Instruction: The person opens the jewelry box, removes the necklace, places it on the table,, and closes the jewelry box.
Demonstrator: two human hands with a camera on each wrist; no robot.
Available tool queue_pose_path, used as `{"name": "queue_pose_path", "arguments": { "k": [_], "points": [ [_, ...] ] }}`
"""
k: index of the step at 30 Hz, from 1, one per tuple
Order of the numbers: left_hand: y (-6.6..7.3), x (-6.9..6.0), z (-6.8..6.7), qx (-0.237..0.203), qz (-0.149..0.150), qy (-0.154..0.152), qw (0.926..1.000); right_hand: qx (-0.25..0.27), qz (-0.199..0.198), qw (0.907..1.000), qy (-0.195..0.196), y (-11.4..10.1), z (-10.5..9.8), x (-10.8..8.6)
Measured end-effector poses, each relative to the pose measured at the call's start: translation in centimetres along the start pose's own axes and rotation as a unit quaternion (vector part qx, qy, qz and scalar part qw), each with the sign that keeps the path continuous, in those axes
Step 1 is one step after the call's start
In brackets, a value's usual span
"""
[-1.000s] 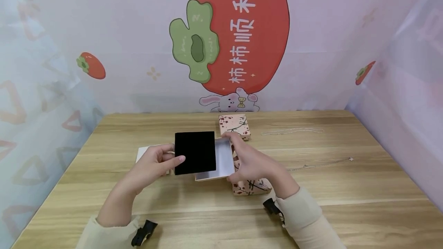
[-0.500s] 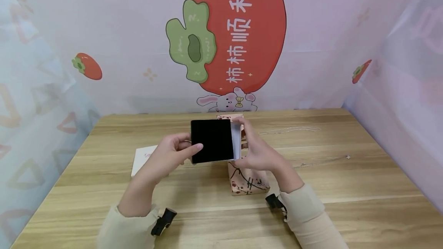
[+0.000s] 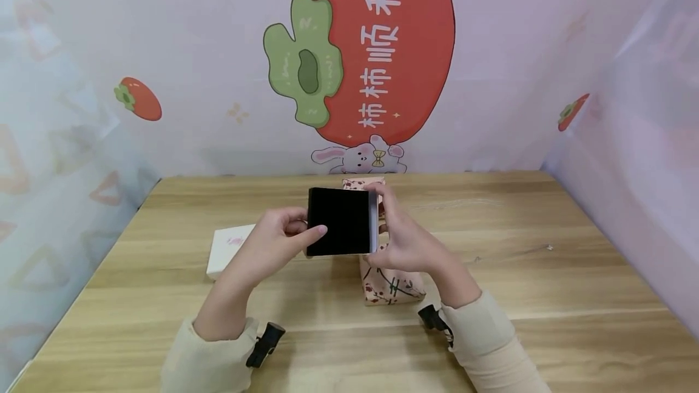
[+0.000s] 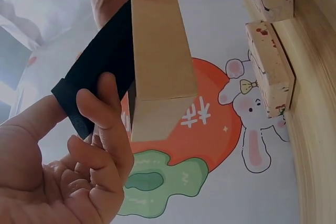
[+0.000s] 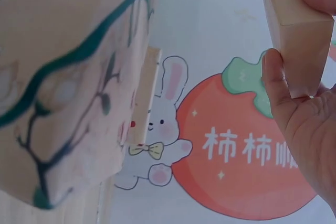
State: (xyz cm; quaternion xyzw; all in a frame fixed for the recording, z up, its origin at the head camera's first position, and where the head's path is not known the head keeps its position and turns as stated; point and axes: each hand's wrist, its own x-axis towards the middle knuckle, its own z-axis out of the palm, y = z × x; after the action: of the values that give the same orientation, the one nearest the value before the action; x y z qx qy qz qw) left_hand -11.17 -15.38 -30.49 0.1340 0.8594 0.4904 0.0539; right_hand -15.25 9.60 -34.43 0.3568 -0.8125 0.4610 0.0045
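1. Box point(image 4: 160, 45): I see it held up above the table point(image 3: 338, 350), with the backdrop point(image 3: 502, 47) behind it. I place everything else by this box.

2. At the left of the box, the left hand point(image 3: 275, 238) pinches the pad point(image 3: 338, 223) by its left end, thumb on the upper face and fingers curled under. At the right of the box, the right hand point(image 3: 406, 241) grips the box itself, thumb on the near side, a finger on the far side.

3. In front of the box and slightly right sits the front carton point(image 3: 395, 287). Behind the box is the rear carton point(image 3: 363, 183), partly hidden. Left of the box lies the white case point(image 3: 225, 253), partly covered by the left arm; lid or whole case, I cannot tell.

4. The black pad covers most of the box's mouth, leaving a pale strip of lining point(image 3: 374, 226) at the right. The left wrist view shows it slanted, its left end standing out of the box. I judge the fitting partway: pad brought to the mouth, not yet seated level.

5. Well right of the box, the far chain point(image 3: 469, 202) and near chain point(image 3: 513, 254) lie faintly visible, uncased; a tiny pendant point(image 3: 550, 247) ends the nearer.
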Motion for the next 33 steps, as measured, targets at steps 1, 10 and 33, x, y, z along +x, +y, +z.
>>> {"name": "queue_pose_path", "arguments": {
  "k": [1, 10, 33],
  "points": [
    [0.1, 0.1, 0.0, 0.002, 0.003, 0.002, 1.0000, -0.003, -0.002, 1.0000, 0.001, -0.1, 0.0, 0.1],
    [0.3, 0.0, 0.5, 0.014, 0.007, 0.010, 0.9998, -0.025, -0.010, 0.9996, -0.005, -1.0, 0.1, 0.1],
    [0.8, 0.3, 2.2, 0.079, 0.072, 0.105, 0.9887, -0.059, -0.045, 0.9970, 0.021, -1.4, 0.0, -0.1]
  ]
}}
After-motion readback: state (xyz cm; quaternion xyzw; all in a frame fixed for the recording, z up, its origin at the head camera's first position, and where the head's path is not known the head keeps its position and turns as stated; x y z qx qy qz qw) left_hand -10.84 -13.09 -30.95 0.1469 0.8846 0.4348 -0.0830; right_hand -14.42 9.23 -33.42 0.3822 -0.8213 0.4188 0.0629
